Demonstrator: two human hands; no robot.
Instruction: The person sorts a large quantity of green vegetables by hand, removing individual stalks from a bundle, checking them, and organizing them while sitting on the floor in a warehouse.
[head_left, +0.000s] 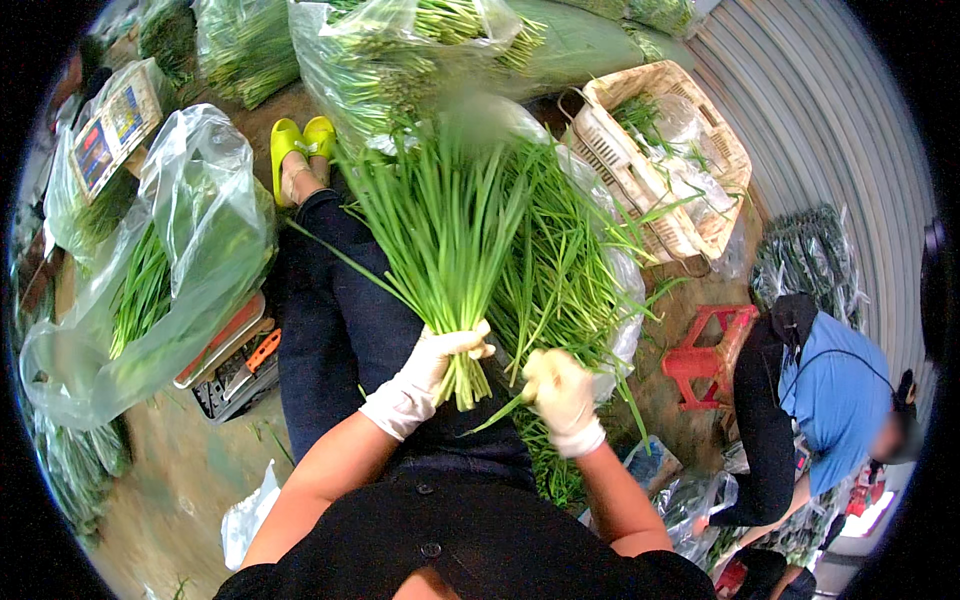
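My gloved left hand (439, 360) grips a thick bunch of long green leaves, which look like garlic chives (450, 247), close to their pale cut ends. The leaves fan out away from me above my lap. To the right of the bunch, my gloved right hand (562, 397) is curled and slightly blurred. A loose green blade (495, 417) sticks out from its fingers towards the left. Beyond that hand lies a loose heap of the same greens (555, 277) on clear plastic sheeting (630, 300), partly hidden by the bunch.
An orange-handled knife (264, 351) lies at left beside a plastic bag of greens (217, 195). Ahead is another filled bag (337, 82). A dirty white crate (622, 172) holds scraps and plastic. At right are a red stool (705, 345) and a bending person (832, 390).
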